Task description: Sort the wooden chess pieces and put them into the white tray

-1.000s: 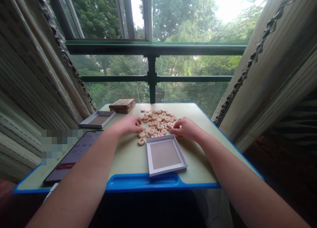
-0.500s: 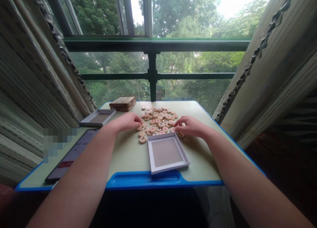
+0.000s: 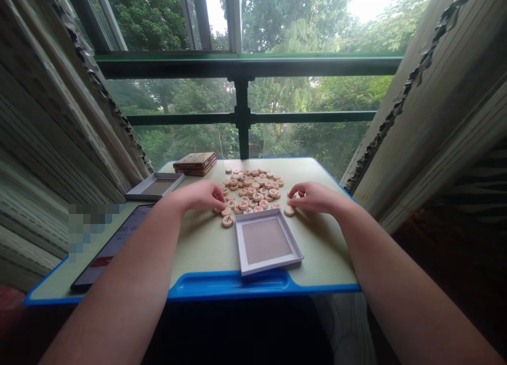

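Note:
Many round wooden xiangqi pieces, marked with red or black characters, lie in a loose heap in the middle of the table. My left hand is at the heap's left edge, fingers curled down and closed on a piece that they partly cover. At the right edge my right hand pinches a pale piece between thumb and fingers, mostly hidden. Just below its fingertips lies another piece. A shallow white box tray stands in front of the heap, its inside showing a grey-brown bottom.
A second shallow box part sits at the left, behind a phone showing a timer. Brown boxes or books are stacked at the back left. The table has a blue rim and a front groove. Curtains hang on both sides.
My right hand has moved slightly right, away from the heap, and a piece now shows apart below it. My left fingers have shifted slightly left and down. The view has tilted slightly.

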Demonstrator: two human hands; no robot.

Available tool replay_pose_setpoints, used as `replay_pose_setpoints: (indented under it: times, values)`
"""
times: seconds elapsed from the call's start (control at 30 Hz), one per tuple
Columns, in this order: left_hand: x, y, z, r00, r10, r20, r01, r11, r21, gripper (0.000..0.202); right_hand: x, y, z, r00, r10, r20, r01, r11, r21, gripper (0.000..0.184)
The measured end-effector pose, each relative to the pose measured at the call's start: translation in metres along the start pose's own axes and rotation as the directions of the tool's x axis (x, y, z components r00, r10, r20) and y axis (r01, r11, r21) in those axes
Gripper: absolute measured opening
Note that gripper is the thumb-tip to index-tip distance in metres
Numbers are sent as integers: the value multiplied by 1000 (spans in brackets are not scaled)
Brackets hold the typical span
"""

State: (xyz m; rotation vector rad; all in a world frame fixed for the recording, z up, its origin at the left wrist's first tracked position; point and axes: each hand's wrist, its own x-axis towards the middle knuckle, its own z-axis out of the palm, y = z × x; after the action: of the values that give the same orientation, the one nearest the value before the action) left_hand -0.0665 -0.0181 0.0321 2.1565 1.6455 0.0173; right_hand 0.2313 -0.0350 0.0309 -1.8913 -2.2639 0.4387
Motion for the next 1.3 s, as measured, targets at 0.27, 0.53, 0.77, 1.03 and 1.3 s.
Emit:
replay_pose_setpoints:
  times: [0.27,0.53,0.77,1.03,1.3]
  values:
    - [-3,2,-3,999,-50,-16,51,996,69,28,4,0,10,989,-123,-87,134,983,126,11]
    - [-27,11,-10,956,-208,205,158,958,238,31,-1,-4,5,985,-172,4,172,982,77,26]
    - [-24,6,-5,931,-267,248,227,957,180,19,-3,6,-3,944,-297,147,277,950,142,21]
    - [-16,13,-5,980,-187,62,178,975,132,17,0,4,5,985,-166,55,154,973,174,18]
    - [-12,17,0,994,-86,-61,92,990,110,22,-5,-4,3,979,-146,142,113,970,215,18]
